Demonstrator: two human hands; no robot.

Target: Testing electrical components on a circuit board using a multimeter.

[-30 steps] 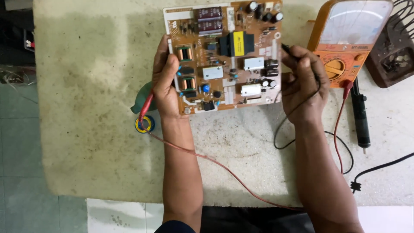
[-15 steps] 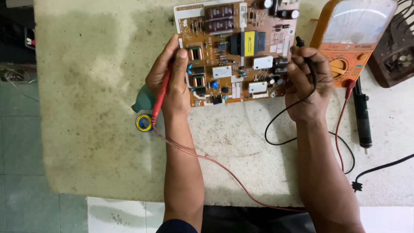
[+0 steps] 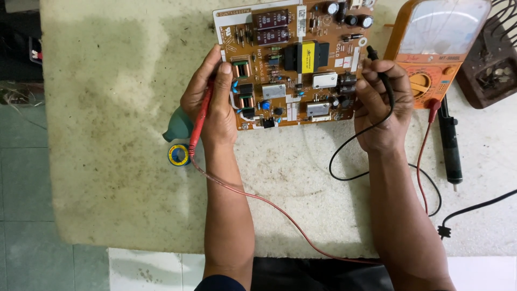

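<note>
Since the earlier frame the brown circuit board has shifted up and right on the tabletop, where the left hand, closed around a red probe, grips its left edge and the right hand pinches a black probe at its right edge, beside an orange multimeter.

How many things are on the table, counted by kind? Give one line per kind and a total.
Circuit board: 1
Test probes: 2, the red probe in the left hand, the black probe in the right hand
Orange multimeter: 1
Solder roll: 1
Black soldering tool: 1
Total: 6
</note>
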